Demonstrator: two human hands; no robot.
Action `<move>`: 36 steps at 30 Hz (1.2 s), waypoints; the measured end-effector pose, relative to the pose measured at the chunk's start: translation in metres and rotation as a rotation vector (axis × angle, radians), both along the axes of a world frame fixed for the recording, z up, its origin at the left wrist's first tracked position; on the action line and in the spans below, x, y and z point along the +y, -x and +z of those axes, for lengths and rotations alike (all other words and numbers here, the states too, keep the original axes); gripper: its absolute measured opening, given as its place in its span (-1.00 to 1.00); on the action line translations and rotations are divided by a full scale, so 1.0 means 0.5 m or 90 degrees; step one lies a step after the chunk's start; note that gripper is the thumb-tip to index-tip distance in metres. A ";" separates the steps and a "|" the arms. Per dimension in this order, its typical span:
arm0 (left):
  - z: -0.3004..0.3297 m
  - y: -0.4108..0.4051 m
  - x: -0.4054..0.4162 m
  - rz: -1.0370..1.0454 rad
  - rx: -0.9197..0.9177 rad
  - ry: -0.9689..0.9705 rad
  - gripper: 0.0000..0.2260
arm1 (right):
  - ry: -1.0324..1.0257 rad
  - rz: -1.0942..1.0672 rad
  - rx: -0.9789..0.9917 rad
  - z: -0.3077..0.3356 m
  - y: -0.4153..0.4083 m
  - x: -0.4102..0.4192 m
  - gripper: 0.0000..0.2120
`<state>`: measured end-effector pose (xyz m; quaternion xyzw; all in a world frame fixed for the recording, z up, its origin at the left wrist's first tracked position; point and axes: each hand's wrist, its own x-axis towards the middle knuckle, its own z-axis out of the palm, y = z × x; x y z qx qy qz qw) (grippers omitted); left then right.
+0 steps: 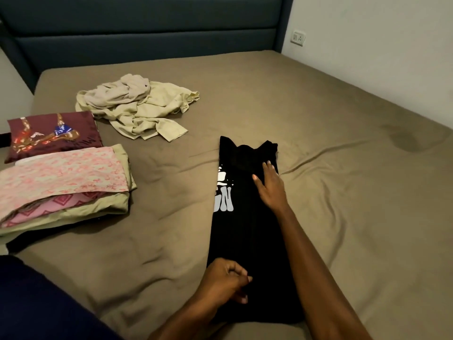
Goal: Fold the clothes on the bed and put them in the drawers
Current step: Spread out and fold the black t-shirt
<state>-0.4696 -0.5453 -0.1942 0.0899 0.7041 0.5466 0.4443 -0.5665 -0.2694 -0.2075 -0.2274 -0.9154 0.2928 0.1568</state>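
L hand [224, 280] curled, pinching near hem of black tee [247, 231] | R hand [269, 186] flat, fingers straight, pressing upper part | tee lay mid-bed [343, 143], folded to narrow strip | risk: side folds may slip open if hem lifted w/o R pressing; beige pile [137, 106] unfolded yet.
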 end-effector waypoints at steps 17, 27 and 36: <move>0.000 -0.019 -0.027 -0.018 -0.006 -0.046 -0.76 | -0.173 0.049 -0.213 -0.039 -0.576 -0.309 -0.28; 0.017 0.068 0.003 0.089 0.021 -0.115 -0.86 | 0.324 -0.180 0.170 0.080 -0.505 -0.191 -0.80; 0.043 0.338 0.218 0.268 0.162 -0.082 -0.62 | 0.182 -0.232 0.030 -0.048 -0.112 0.091 -0.56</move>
